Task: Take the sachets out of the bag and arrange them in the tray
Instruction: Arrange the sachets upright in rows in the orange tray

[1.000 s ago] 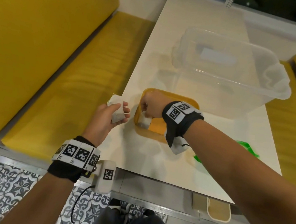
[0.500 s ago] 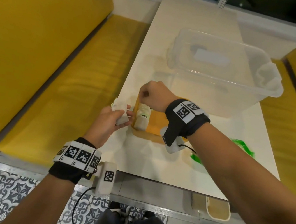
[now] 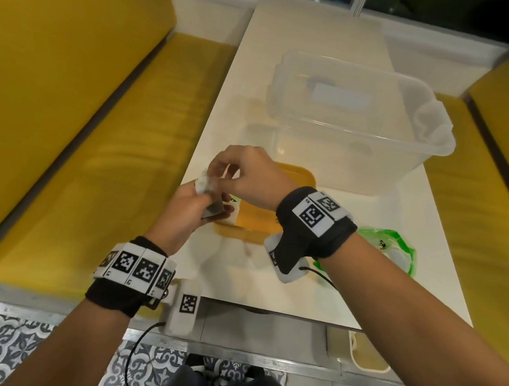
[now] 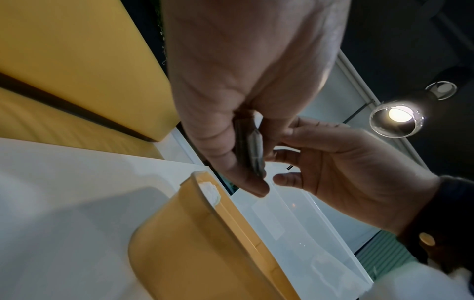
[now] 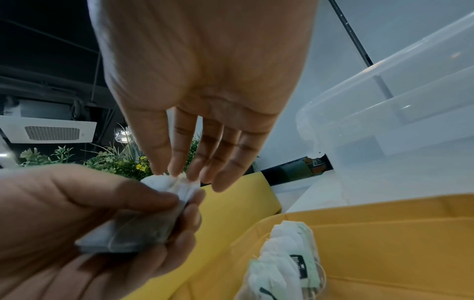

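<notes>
Tray (image 3: 294,178) partly hidden; bag (image 3: 397,253) possibly crumpled

Both hands raised over near-left corner of yellow tray (image 3: 294,178), left hand (image 3: 190,213) and right hand (image 3: 243,172) meeting at stack of sachets (image 3: 209,193).
Tray floor right of standing sachets (image 5: 284,261) bare; room to come down there.
Clear plastic bin (image 3: 353,121) just behind tray, walls rising above tray rim; blocks far side.
Green bag (image 3: 391,249) right of tray, apart from it.
Bare white table (image 3: 236,274) strip between tray and near edge.
Yellow bench (image 3: 108,141) below table's left edge.
</notes>
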### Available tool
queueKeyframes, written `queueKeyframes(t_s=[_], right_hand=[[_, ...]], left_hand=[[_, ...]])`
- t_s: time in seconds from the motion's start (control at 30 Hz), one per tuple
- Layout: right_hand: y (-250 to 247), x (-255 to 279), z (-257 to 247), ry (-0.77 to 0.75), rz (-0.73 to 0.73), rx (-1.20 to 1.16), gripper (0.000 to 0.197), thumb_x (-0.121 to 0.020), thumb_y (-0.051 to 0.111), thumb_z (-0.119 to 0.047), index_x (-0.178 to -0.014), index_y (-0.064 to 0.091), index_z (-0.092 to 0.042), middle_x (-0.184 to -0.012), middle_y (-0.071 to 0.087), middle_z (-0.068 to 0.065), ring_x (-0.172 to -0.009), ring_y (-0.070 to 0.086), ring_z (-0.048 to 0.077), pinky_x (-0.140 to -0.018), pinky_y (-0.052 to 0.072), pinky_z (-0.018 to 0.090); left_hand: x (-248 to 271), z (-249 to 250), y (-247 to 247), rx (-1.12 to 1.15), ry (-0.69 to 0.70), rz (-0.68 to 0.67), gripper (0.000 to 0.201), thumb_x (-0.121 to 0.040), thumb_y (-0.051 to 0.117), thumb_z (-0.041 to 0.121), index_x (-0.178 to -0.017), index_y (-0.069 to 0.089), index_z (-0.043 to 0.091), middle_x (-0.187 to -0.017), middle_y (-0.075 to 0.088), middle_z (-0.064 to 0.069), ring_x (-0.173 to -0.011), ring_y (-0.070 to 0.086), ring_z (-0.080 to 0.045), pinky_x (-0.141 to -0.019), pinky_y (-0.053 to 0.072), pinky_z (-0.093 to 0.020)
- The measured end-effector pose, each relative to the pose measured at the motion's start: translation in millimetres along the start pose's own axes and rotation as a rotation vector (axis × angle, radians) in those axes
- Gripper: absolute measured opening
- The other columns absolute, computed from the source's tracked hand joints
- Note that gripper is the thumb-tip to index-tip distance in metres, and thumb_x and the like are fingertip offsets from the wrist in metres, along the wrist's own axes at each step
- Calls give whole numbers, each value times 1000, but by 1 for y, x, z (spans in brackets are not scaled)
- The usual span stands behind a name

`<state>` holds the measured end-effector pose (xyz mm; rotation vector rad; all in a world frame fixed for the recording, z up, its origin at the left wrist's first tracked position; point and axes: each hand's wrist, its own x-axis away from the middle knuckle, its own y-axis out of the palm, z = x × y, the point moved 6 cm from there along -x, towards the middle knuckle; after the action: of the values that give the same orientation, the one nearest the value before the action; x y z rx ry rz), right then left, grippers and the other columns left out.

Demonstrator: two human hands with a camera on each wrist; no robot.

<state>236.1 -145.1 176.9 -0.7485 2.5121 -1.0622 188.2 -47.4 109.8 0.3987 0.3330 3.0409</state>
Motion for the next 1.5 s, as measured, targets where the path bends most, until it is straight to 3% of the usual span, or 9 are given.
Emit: queueKeyframes(t_s=[0.17,0.37,0.5,0.67,0.77,0.93,1.13,1.27,1.5], right_hand=[[0,7,8,29,9,16,17,-81,71,-17,-98,72,-17,-91,65,-2,-79,62,18,-75,54,40],[-10,11,10,48,8,42,7,-81,73,-16,-84,69,-10,-81,65,-3,-72,55,8,-67,49,27],[-19,13,13,61,39,10,11,-80,71,-8,-77,62,-14,-70,57,-2,-63,48,7,-61,42,22],[-31,14,23,130,88,-32,5,-84,66,-1,-83,62,-5,-63,53,-3,-55,50,5,-49,43,11],[-33,12,29,142,97,36,11,-84,64,-1,-80,59,-10,-63,52,-6,-60,51,11,-49,42,9],[-20,8,38,201,11,133,11,-85,63,0,-81,59,-10,-65,51,-6,-61,51,13,-55,42,18],[15,3,41,217,-149,212,11,-86,62,-2,-81,60,-12,-69,56,-3,-62,64,17,-63,54,27],[30,0,45,276,-209,206,12,-89,58,-1,-95,65,-9,-74,57,-1,-64,65,17,-64,54,25],[23,5,52,311,-203,197,30,-87,48,5,-105,68,-9,-98,67,10,-84,66,23,-79,57,35]], left_hand=[[1,0,7,-33,2,-16,16,-99,44,4,-104,59,1,-82,65,-8,-74,68,-18,-68,57,-25],[0,2,20,-55,-6,-53,14,-99,44,3,-99,57,7,-88,61,-11,-75,66,-21,-68,58,-27],[0,3,22,-36,1,-53,15,-101,46,19,-104,59,13,-90,65,-9,-81,67,-23,-70,57,-28],[-3,2,7,64,-4,44,23,-102,42,22,-111,60,10,-101,68,-12,-83,68,-24,-70,58,-28],[-4,3,-8,61,5,135,24,-103,39,21,-102,60,10,-90,67,-8,-73,68,-18,-68,58,-26],[-3,8,-26,44,26,245,25,-103,39,18,-93,60,11,-84,63,-6,-71,65,-18,-69,56,-26],[0,10,-34,-6,41,275,26,-103,39,20,-93,62,13,-84,65,-5,-71,66,-15,-71,56,-26],[2,10,-32,-26,27,283,28,-103,39,22,-91,63,14,-84,66,-3,-74,66,-16,-72,56,-27],[5,11,-28,-35,33,265,30,-104,39,22,-88,63,15,-81,65,-1,-73,65,-15,-77,55,-30]])
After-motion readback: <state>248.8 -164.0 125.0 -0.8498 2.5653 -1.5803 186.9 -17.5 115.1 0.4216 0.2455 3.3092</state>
